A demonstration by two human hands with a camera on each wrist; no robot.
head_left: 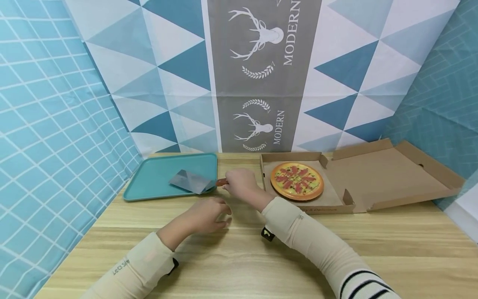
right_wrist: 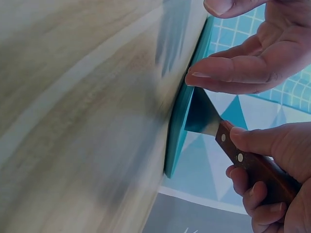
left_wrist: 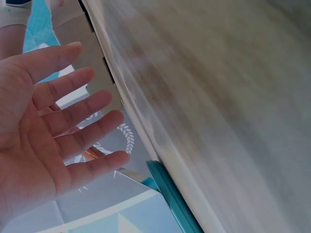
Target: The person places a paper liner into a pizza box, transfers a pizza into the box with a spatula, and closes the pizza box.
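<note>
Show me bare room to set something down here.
Bare table lies between the left sleeve and right sleeve; more right of the latter, in front of the pizza box. Crowded: between the tray and box, where the right hand grips the spatula, with the left hand nearby.

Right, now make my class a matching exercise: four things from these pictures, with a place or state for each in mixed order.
Things:
1. Flat metal spatula with brown wooden handle
2. Round, orange-rimmed pizza
3. Rectangular teal tray
4. Brown cardboard box

Places or states:
A. Lid open
B. On the wooden table, left of the box
C. Gripped by the fingers of the right hand
D. Inside the box

Pairs: 1-C, 2-D, 3-B, 4-A
</note>
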